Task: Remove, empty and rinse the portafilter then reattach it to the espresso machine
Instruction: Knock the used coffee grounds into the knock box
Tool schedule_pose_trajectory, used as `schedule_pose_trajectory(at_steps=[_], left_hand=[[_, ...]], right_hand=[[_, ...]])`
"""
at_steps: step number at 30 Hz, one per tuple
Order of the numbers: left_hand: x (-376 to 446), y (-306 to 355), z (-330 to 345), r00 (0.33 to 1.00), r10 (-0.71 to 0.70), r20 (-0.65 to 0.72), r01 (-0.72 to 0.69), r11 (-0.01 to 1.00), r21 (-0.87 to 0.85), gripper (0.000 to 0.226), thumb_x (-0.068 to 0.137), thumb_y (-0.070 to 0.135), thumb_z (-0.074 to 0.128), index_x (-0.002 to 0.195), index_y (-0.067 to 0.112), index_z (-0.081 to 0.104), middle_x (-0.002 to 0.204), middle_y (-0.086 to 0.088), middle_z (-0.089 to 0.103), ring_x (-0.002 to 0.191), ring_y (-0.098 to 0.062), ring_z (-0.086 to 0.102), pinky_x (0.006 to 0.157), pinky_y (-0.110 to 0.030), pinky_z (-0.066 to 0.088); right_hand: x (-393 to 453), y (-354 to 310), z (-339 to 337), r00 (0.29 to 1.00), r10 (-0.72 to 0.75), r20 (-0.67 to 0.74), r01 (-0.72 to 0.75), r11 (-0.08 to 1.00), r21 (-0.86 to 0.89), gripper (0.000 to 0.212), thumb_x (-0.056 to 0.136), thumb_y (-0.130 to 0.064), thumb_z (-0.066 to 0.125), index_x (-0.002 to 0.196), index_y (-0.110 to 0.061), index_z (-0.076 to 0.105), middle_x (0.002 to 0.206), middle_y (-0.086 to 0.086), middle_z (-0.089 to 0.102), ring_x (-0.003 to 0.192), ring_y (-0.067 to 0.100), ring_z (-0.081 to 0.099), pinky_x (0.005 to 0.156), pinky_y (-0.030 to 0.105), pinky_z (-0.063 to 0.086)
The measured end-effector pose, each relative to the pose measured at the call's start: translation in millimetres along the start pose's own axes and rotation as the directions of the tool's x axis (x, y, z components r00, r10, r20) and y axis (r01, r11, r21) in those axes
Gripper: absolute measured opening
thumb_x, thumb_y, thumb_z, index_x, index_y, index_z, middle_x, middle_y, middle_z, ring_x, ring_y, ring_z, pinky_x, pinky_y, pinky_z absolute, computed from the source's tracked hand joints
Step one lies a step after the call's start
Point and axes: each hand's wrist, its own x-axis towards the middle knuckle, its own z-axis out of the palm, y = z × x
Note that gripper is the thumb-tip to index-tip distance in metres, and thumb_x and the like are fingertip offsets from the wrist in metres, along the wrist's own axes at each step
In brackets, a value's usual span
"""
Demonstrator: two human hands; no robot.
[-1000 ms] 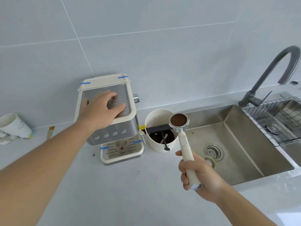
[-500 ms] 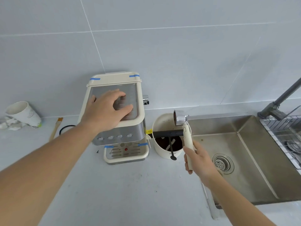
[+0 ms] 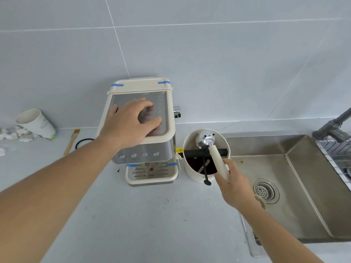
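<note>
My right hand [image 3: 234,185] grips the cream handle of the portafilter [image 3: 216,158]. Its metal head [image 3: 206,138] is turned face down over the cream knock box [image 3: 191,173], resting at the black bar [image 3: 195,153] across the box. Dark coffee grounds lie inside the box. My left hand [image 3: 131,122] lies flat with fingers spread on top of the cream and steel espresso machine [image 3: 146,154], which stands left of the knock box.
A steel sink [image 3: 296,188] with a drain strainer lies to the right, with a grey faucet [image 3: 334,124] and a wire rack [image 3: 338,158] at its far right. A tipped paper cup [image 3: 35,123], a small brush [image 3: 72,141] and a black ring [image 3: 83,142] lie left of the machine.
My right hand turned the portafilter over from basket-up to face down and brought its head onto the knock box bar. My left hand stayed on the machine top.
</note>
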Motion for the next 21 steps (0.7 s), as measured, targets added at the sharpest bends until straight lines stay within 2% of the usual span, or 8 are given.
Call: schedule_pose_trajectory(at_steps=[7,11,14,21], left_hand=[[1.2,-0.6,0.6,1.000,-0.007,0.008,0.007,1.000,0.004,0.045,0.077,0.070,0.045,0.113,0.043,0.051,0.121,0.024,0.057,0.113,-0.006,0.052,0.106,-0.043,0.029],[2.1,-3.3,2.2,1.000,-0.020,0.023,0.020,1.000,0.005,0.045,0.077,0.073,0.043,0.113,0.045,0.050,0.130,0.022,0.056,0.121,-0.009,0.051,0.111,-0.051,0.026],[2.1,-3.1,1.8,1.000,-0.018,0.020,0.018,1.000,0.006,0.047,0.077,0.072,0.043,0.114,0.044,0.050,0.130,0.022,0.056,0.120,-0.009,0.051,0.111,-0.049,0.027],[0.7,-1.2,0.6,1.000,-0.021,0.015,0.021,1.000,-0.004,0.048,0.077,0.071,0.044,0.116,0.043,0.052,0.129,0.023,0.056,0.119,-0.007,0.051,0.111,-0.046,0.026]], right_hand=[[1.6,0.0,1.1,1.000,0.003,0.002,-0.003,1.000,-0.009,0.037,0.093,-0.028,0.053,0.129,-0.030,0.044,0.074,0.003,0.057,0.056,0.019,0.051,0.049,0.028,0.037],[-3.6,-3.6,-0.5,0.998,-0.042,-0.046,0.043,0.999,0.029,0.038,0.094,-0.026,0.054,0.130,-0.027,0.043,0.077,0.002,0.058,0.056,0.019,0.053,0.047,0.028,0.037],[-5.0,-4.9,0.4,0.996,-0.056,-0.073,0.059,0.998,0.038,0.036,0.096,-0.024,0.053,0.130,-0.026,0.042,0.074,0.001,0.057,0.053,0.016,0.051,0.045,0.024,0.033],[1.8,4.5,7.1,1.000,-0.010,-0.008,0.010,1.000,-0.027,0.035,0.094,-0.026,0.050,0.127,-0.028,0.041,0.076,0.005,0.057,0.056,0.021,0.051,0.048,0.027,0.036]])
